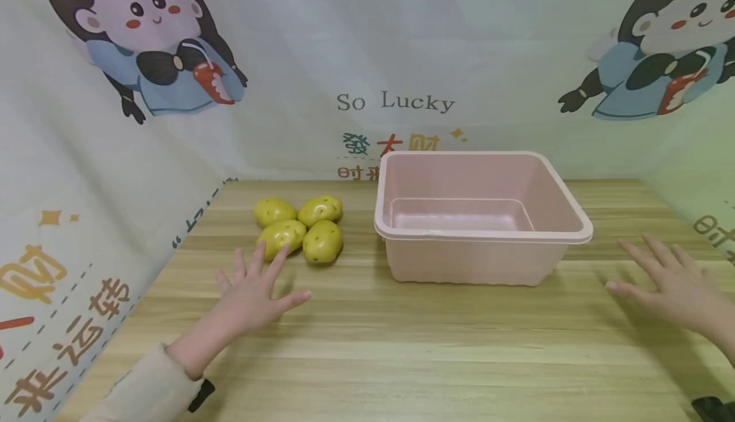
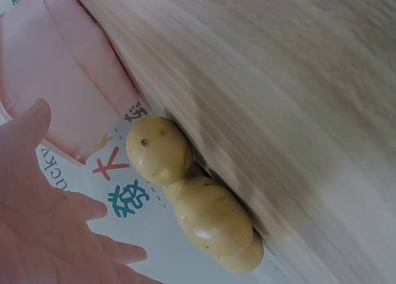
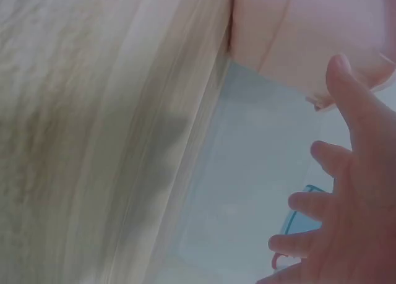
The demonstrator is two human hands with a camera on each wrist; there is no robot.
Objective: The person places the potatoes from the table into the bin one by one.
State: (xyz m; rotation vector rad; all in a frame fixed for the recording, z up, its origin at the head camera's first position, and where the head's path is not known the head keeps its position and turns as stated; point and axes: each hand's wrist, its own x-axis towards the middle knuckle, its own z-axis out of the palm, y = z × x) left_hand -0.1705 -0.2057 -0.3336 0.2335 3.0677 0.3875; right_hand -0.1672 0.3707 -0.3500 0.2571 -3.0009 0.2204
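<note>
Several yellow potatoes lie grouped on the left of the table; the front right potato (image 1: 323, 242) and the front left potato (image 1: 280, 239) are nearest to me. My left hand (image 1: 252, 299) hovers with fingers spread, its fingertips overlapping the front left potato in the head view. In the left wrist view, that hand (image 2: 55, 228) holds nothing, with a dimpled potato (image 2: 159, 151) beyond its fingers. A pink plastic basin (image 1: 471, 261) stands right of the potatoes, its inside bare. My right hand (image 1: 672, 288), fingers also spread and holding nothing, is over the table to the basin's right.
The wood-grain table (image 1: 367, 358) runs back to a pale printed cloth (image 1: 321, 45) hung behind it and along both sides. Cartoon figures and lettering are printed on the cloth. The basin's rim (image 1: 488, 237) rises well above the potatoes.
</note>
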